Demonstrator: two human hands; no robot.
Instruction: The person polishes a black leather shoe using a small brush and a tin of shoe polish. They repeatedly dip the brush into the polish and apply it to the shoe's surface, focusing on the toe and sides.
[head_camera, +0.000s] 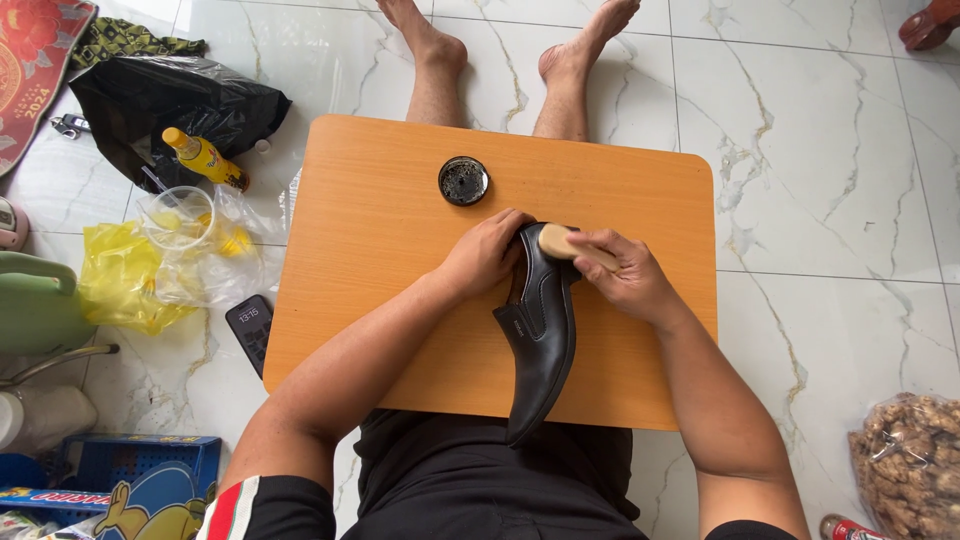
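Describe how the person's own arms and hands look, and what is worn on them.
Both arms are bare from the upper arm down to the left hand and the right hand. No gloves, rings, watch or bracelets show. A short black sleeve with red, white and green stripes at its edge covers the left upper arm; only a black sleeve edge shows on the right.

A home: marble-tiled floor (820, 150), low wooden table (400, 220), household clutter.

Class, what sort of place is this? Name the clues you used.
Probably a home floor: the person sits barefoot on marble-look tiles at a low wooden table, with bags, a phone and bottle around.
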